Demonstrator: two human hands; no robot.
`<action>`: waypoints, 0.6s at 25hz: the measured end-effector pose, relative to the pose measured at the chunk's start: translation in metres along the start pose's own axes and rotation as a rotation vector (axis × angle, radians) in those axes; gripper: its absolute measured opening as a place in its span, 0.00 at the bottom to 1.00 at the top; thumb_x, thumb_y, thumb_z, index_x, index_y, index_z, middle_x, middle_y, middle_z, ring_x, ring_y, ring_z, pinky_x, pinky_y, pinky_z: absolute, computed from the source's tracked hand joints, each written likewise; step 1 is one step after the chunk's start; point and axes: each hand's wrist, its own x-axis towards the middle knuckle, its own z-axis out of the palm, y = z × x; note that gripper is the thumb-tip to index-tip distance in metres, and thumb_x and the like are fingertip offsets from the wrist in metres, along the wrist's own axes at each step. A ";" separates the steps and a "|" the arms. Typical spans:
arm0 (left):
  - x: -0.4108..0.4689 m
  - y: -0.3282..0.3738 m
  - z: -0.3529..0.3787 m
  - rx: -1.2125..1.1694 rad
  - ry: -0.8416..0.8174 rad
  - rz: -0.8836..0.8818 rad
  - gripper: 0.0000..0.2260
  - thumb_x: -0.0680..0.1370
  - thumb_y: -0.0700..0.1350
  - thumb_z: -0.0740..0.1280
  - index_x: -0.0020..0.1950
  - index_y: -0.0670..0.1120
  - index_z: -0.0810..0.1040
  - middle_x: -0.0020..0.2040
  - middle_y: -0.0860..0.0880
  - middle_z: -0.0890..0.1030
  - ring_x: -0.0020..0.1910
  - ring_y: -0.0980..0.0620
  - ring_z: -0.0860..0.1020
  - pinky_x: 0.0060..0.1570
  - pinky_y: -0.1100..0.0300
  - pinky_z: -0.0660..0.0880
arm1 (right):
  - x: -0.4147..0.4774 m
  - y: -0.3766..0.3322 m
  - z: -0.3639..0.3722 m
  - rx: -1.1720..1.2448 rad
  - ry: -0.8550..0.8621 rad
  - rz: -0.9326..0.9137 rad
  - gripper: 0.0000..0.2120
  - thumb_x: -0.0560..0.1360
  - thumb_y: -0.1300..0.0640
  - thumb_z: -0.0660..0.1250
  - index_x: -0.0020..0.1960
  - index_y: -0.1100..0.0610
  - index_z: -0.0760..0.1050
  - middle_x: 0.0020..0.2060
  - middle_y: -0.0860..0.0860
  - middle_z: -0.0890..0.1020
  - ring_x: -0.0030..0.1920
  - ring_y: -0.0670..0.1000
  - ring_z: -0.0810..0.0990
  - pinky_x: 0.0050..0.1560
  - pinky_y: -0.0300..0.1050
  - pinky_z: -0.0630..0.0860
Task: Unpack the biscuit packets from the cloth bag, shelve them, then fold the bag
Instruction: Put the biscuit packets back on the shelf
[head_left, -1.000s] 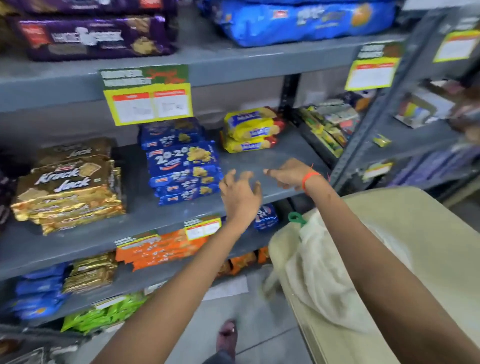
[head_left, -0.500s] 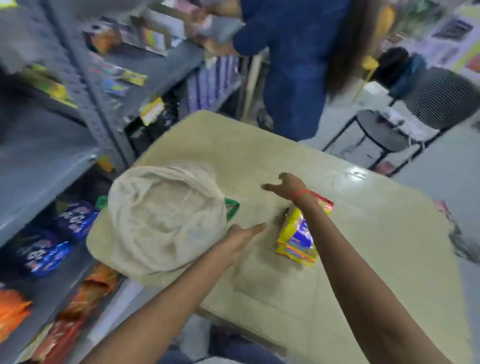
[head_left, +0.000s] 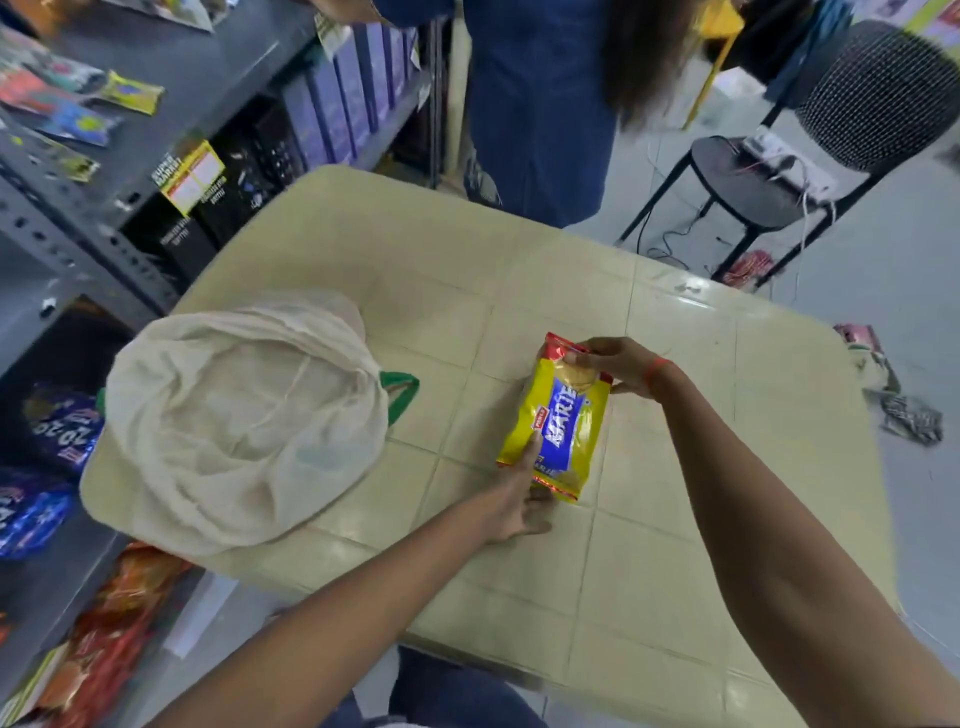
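A yellow and blue Marie biscuit packet (head_left: 558, 423) lies on the cream table (head_left: 649, 519), near its middle. My right hand (head_left: 615, 366) pinches the packet's far red end. My left hand (head_left: 519, 501) grips the packet's near end, thumb on its left edge. The cream cloth bag (head_left: 239, 415), crumpled with green handles, sits on the table's left corner, apart from both hands. What the bag holds is hidden.
Grey metal shelves (head_left: 67, 228) stand to the left, holding blue and orange biscuit packets on the low tiers. A person in blue (head_left: 540, 104) stands beyond the table's far edge. A black stool (head_left: 748, 182) and a chair stand at the back right.
The view swung from the shelves to the table. Both hands came down from the shelf onto the Marie packet and closed on its two ends.
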 end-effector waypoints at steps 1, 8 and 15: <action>0.001 -0.001 0.000 0.002 0.004 0.002 0.27 0.75 0.68 0.55 0.66 0.51 0.69 0.65 0.43 0.75 0.66 0.45 0.72 0.64 0.42 0.69 | 0.003 -0.001 -0.002 -0.002 -0.024 -0.008 0.23 0.71 0.44 0.70 0.62 0.52 0.74 0.61 0.57 0.79 0.62 0.57 0.76 0.67 0.62 0.70; 0.007 -0.009 -0.005 -0.046 -0.002 0.103 0.38 0.57 0.71 0.71 0.62 0.54 0.73 0.52 0.54 0.81 0.52 0.55 0.78 0.64 0.44 0.71 | 0.011 0.004 -0.008 -0.028 -0.149 0.158 0.36 0.65 0.36 0.71 0.67 0.52 0.68 0.63 0.53 0.77 0.64 0.58 0.74 0.70 0.58 0.67; -0.021 0.006 -0.058 -0.133 0.008 0.191 0.49 0.42 0.67 0.79 0.62 0.54 0.75 0.59 0.49 0.81 0.60 0.49 0.78 0.48 0.48 0.79 | -0.010 -0.047 0.013 -0.061 -0.197 0.087 0.43 0.50 0.29 0.70 0.59 0.50 0.72 0.53 0.50 0.79 0.55 0.55 0.74 0.70 0.67 0.60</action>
